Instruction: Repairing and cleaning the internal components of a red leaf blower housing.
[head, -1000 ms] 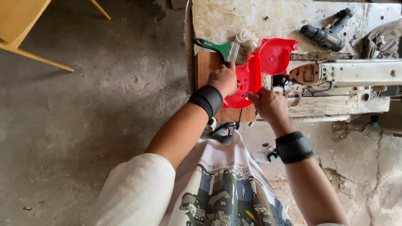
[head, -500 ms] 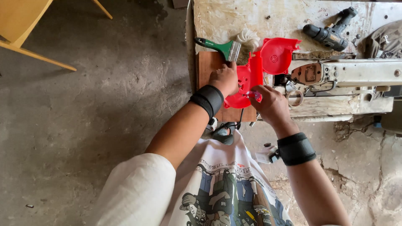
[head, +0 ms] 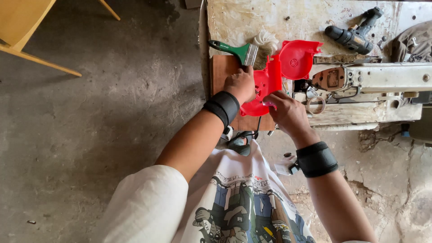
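A red plastic housing (head: 266, 85) rests on a brown wooden board (head: 223, 67) at the near edge of a worn workbench (head: 288, 22). My left hand (head: 240, 84) grips the housing's left side and steadies it. My right hand (head: 288, 112) is closed around a small tool with a pinkish handle, whose tip touches the housing's lower right part. A second red shell (head: 297, 57), round, lies just beyond the housing. Both wrists wear black bands.
A green-handled paintbrush (head: 236, 49) and a white fan wheel (head: 266, 40) lie behind the board. A black cordless drill (head: 353, 33) is at the back right, a long grey metal machine part (head: 373, 78) to the right. A yellow chair (head: 27, 31) stands on the concrete floor.
My right hand has shifted slightly down and left along the housing with the small tool. My left hand stays on the housing's left side.
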